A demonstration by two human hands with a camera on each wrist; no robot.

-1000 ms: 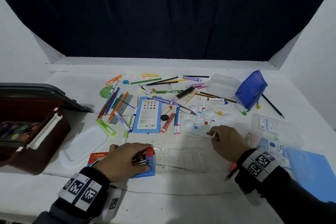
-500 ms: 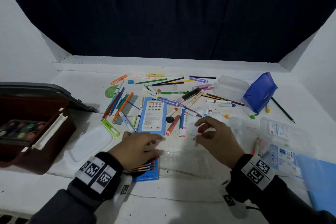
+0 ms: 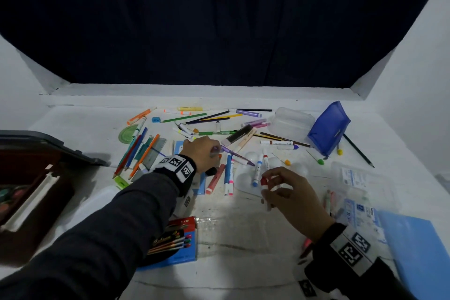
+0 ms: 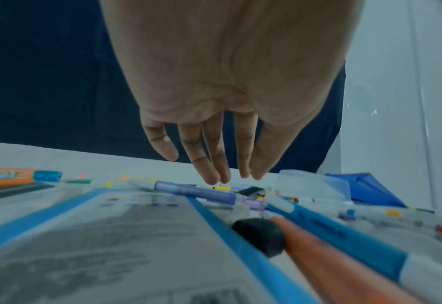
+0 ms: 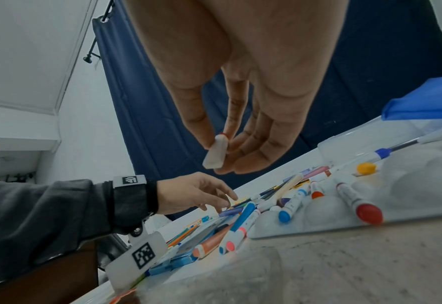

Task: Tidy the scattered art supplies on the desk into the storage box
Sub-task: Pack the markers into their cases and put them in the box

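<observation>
Markers, pencils and pens lie scattered across the white desk (image 3: 243, 224). The brown storage box (image 3: 36, 190) stands open at the left edge. My left hand (image 3: 215, 152) reaches into the pile. Its fingers (image 4: 214, 172) are straight, with the tips just above a purple marker (image 4: 193, 191), also in the right wrist view (image 5: 231, 211), and it holds nothing. My right hand (image 3: 270, 185) hovers above the desk to the right. It pinches a white marker with a red cap (image 5: 215, 152) between thumb and fingers.
A blue pouch (image 3: 327, 126) and a clear plastic tub (image 3: 291, 120) sit at the back right. A coloured-pencil box (image 3: 175, 241) lies near my left forearm. A blue folder (image 3: 418, 251) and clear packets (image 3: 358, 178) are on the right, and a white lid (image 3: 95, 204) lies beside the storage box.
My left hand left the pencil box and reached forward into the marker pile. My right hand lifted the red-capped marker off the desk.
</observation>
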